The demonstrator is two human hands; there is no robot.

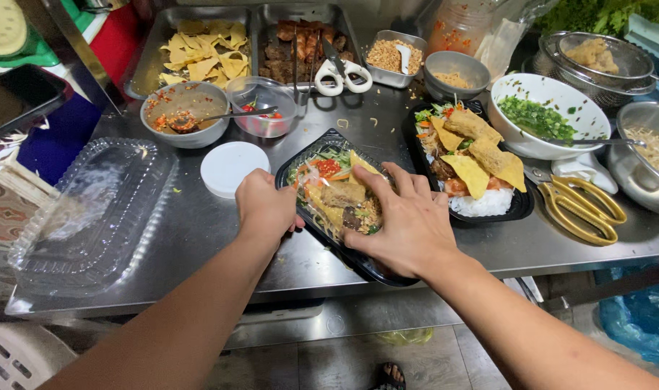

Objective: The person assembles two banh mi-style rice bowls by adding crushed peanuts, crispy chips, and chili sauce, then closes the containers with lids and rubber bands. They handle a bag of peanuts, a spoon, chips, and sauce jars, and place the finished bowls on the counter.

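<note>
A black plastic tray (316,148) filled with noodles, shredded vegetables, fried tofu and meat lies on the steel counter (199,224) near its front edge. My left hand (264,209) grips the tray's left rim. My right hand (409,220) rests on the tray's right side with fingers spread over the food. A second filled black tray (521,206), topped with yellow crackers and white noodles, sits just right of it.
A stack of clear plastic lids (91,217) lies at the left. A white round lid (232,167), sauce bowls (185,114), white-handled scissors (340,76), gold scissors (582,206), a herb bowl (546,115) and food pans (199,50) crowd the back.
</note>
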